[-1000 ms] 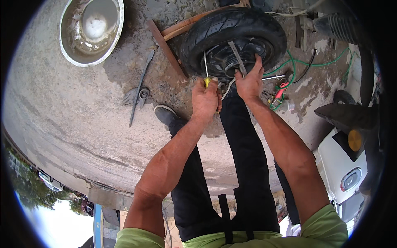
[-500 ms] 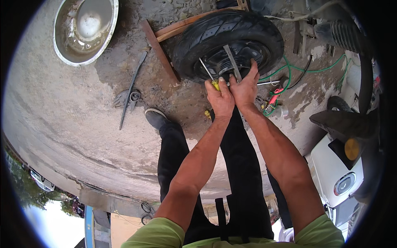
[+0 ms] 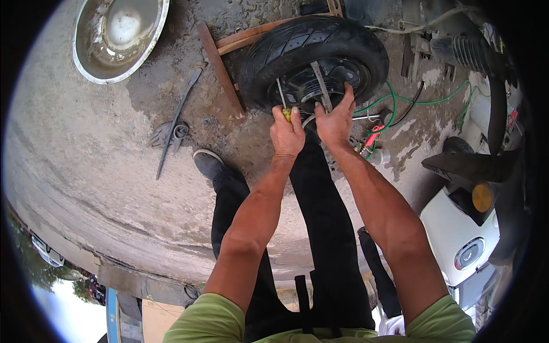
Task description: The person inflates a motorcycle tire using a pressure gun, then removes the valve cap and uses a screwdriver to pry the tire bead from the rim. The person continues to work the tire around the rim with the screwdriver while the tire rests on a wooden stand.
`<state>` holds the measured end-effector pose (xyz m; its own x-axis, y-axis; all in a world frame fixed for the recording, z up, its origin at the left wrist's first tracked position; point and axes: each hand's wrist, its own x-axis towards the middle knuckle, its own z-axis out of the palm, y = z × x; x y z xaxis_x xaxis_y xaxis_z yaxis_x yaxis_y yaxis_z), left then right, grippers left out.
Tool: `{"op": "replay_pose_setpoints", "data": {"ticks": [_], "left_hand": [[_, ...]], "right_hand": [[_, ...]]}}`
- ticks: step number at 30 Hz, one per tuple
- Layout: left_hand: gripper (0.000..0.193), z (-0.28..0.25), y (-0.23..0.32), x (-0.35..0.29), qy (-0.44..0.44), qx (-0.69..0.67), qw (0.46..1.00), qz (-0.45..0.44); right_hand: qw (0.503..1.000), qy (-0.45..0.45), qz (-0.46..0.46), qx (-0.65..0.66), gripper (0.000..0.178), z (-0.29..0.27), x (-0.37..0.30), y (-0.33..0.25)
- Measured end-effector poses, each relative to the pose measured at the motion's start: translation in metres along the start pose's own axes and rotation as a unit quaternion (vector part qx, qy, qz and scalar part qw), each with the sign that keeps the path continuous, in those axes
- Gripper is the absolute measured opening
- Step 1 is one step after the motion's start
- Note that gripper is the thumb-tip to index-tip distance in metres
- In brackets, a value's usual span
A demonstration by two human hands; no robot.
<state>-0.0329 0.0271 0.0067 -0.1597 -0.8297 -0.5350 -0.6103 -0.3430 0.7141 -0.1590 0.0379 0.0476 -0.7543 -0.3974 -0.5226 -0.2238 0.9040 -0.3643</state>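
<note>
A black tyre [image 3: 314, 43] on its wheel leans in front of me, with a dark hub [image 3: 340, 74] at its centre. My left hand [image 3: 287, 137] is closed around the yellow handle of a screwdriver [image 3: 281, 91], whose shaft reaches up to the tyre's inner edge. Beside it, my right hand [image 3: 334, 124] grips the lower end of a flat metal tyre lever [image 3: 320, 80]. The lever's upper end lies at the far bead, across the rim. The right index finger stretches along the wheel's edge. The tips of both tools are hard to make out.
A metal basin [image 3: 98, 76] with murky water stands at far left. A long metal bar [image 3: 178, 120] lies over grey gloves [image 3: 160, 135]. Behind the tyre is a wooden frame [image 3: 223, 74]. To the right are a green hose [image 3: 440, 102], a red-handled tool [image 3: 374, 135] and a white vehicle [image 3: 452, 228].
My left hand has shifted left, away from my right hand, and the screwdriver now stands more upright. The right hand keeps its hold on the tyre lever. The view has moved slightly.
</note>
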Motion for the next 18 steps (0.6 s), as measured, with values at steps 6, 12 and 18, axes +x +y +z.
{"op": "replay_pose_setpoints", "data": {"ticks": [6,12,18], "left_hand": [[0.037,-0.029,0.002,-0.004,-0.043,-0.018,0.999,-0.007],[0.037,-0.063,0.021,-0.010,-0.124,-0.118,0.979,-0.107],[0.028,-0.018,-0.024,0.000,-0.033,-0.026,0.999,0.032]], "right_hand": [[1.000,0.005,-0.004,-0.013,0.102,0.001,-0.004,0.001],[0.999,0.009,-0.001,-0.035,0.106,0.001,0.002,0.010],[1.000,0.014,-0.019,-0.006,0.102,0.004,-0.001,0.000]]}}
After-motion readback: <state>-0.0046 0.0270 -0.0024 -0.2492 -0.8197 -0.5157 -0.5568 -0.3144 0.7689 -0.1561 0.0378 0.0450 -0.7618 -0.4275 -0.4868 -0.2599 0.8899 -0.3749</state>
